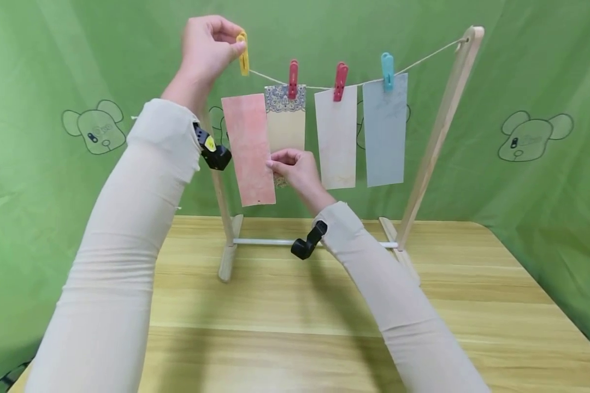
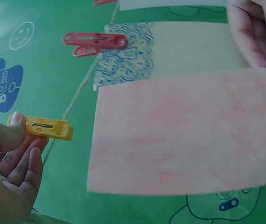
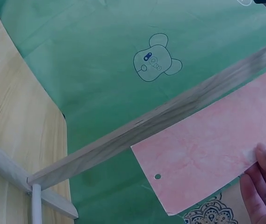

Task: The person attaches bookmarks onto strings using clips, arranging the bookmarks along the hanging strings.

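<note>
**A:** Head cam first. The left hand (image 1: 207, 50) is up at the string (image 1: 423, 59), fingers and thumb curled around a yellow clothespin (image 1: 244, 53), pinching it right at the line near the left post of the wooden rack (image 1: 440, 136). The right hand (image 1: 295, 169) is lower down, pinching the right edge of a pink card (image 1: 248, 150). The card isn't clipped to anything, it sits just under the yellow pin and its top is clear of the string.

**B:** What else is hanging there?

**A:** Three cards, each pegged: a patterned cream card (image 1: 285, 117) on a red clothespin (image 1: 293, 79), a plain cream card (image 1: 336, 137) on a second red clothespin (image 1: 340, 81), and a blue-grey card (image 1: 385, 130) on a blue clothespin (image 1: 387, 71). The pink one overlaps the patterned one a bit. The rack stands on a wooden table (image 1: 472, 305), green cloth with little cartoon bears behind.

**B:** Left wrist cam?

**A:** Shows the thumb and fingers squeezing the tail end of the yellow clothespin (image 2: 46, 127). The pink card (image 2: 189, 133) fills most of the frame, near the pin but not touching it, with fingertips of the right hand (image 2: 256, 35) on its far edge. One red clothespin (image 2: 94, 42) and the patterned card (image 2: 128, 53) sit behind it.

**B:** And the right wrist?

**A:** Mostly the pink card (image 3: 207, 154), which has a small punched hole near one corner. The right hand's fingers (image 3: 263, 186) grip its edge at the lower right of the frame. A blurry post of the rack (image 3: 161, 121) crosses behind it, with the table (image 3: 16, 140) off to the left.
</note>
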{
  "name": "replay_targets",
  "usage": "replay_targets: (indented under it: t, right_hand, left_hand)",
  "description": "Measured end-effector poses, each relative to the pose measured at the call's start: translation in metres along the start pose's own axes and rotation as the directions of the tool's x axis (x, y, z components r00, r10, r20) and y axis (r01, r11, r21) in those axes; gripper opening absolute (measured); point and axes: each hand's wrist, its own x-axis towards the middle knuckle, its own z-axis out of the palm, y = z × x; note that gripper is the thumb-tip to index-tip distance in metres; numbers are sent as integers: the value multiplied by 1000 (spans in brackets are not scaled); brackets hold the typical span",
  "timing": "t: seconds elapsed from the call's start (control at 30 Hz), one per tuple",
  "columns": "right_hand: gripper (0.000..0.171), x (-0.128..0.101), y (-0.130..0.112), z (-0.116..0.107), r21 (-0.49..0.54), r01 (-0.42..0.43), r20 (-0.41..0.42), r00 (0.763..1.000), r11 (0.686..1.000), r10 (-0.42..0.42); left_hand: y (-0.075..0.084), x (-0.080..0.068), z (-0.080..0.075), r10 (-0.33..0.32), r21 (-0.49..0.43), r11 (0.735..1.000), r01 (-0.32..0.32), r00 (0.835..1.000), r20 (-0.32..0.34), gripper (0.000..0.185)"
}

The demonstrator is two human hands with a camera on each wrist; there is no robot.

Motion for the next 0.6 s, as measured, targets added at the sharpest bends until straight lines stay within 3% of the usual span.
replay_targets:
  t: [0.6]
  right_hand:
    - [14, 10, 0, 5, 50, -6, -40, 999, 999, 8]
  left_hand:
    - [-13, 4, -2, -69, 56, 996, 68, 997, 26, 11]
